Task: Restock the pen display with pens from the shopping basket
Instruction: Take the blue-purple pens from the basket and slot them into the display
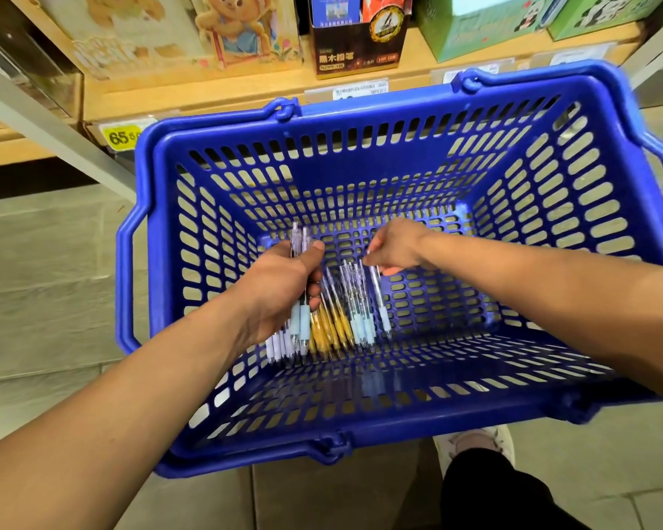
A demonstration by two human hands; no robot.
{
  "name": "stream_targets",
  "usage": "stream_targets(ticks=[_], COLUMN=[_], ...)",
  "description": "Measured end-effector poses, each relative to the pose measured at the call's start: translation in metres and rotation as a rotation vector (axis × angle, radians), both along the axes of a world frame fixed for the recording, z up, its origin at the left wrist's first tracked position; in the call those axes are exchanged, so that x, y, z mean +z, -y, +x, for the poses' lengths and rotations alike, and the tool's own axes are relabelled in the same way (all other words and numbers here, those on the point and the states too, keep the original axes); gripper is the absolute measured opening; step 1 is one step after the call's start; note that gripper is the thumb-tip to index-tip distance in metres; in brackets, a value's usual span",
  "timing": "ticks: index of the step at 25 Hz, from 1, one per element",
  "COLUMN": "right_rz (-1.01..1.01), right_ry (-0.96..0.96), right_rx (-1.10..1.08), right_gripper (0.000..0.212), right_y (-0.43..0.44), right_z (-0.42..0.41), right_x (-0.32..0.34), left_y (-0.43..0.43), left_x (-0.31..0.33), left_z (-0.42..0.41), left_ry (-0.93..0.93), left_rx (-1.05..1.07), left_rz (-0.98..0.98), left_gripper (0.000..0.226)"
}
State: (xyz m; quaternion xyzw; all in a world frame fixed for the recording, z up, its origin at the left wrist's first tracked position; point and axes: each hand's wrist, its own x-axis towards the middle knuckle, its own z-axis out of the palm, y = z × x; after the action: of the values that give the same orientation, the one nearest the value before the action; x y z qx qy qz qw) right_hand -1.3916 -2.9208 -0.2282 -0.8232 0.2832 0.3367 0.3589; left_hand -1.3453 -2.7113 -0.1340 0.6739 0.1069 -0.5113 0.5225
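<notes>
Head view: left hand (284,285) grips a bundle of blue-grip pens (296,319) inside the blue shopping basket (360,109). Loose pens (339,323) lie on its floor just to the right, long axes far-to-near. The right hand (393,246) curls at their far ends; whether it pinches one is unclear.

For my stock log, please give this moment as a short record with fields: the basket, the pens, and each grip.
basket: blue shopping basket, in front of a wooden shelf
left grip: left grip holds a bundle of pale pens
right grip: right grip is at the top end of a loose pale pen; pinch unclear
basket floor: yellow pens lie side by side
pen display: not in view
</notes>
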Motion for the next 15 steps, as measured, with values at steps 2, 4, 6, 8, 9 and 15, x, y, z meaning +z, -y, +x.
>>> stream_targets(ticks=[2, 4, 6, 8, 9, 15], right_rz=[0.205, 0.374, 0.524, 0.622, 0.645, 0.778], right_ry=[0.099, 0.152, 0.149, 0.156, 0.167, 0.1], right_rx=[-0.156, -0.221, -0.213, -0.222, -0.242, -0.435], right_gripper=[0.018, 0.019, 0.022, 0.019, 0.018, 0.018], right_y=[0.007, 0.008, -0.001, -0.016, -0.023, -0.038], right_z=[0.008, 0.015, 0.021, 0.025, 0.026, 0.022], right_x=[0.017, 0.033, 0.045, 0.053, 0.055, 0.056], left_y=[0.001, 0.003, 0.004, 0.005, 0.005, 0.006], left_x=[0.0, -0.001, -0.003, -0.003, -0.005, 0.0], left_z=[0.0, -0.001, -0.002, -0.004, -0.004, -0.006], left_ry=[0.02, 0.039, 0.083, 0.118, 0.134, 0.158], left_rx=[-0.006, -0.003, -0.009, -0.033, -0.056, -0.166], left_rz=[-0.004, 0.002, 0.028, 0.049, 0.052, 0.099], left_gripper=[0.049, 0.032, 0.025, 0.034, 0.035, 0.027])
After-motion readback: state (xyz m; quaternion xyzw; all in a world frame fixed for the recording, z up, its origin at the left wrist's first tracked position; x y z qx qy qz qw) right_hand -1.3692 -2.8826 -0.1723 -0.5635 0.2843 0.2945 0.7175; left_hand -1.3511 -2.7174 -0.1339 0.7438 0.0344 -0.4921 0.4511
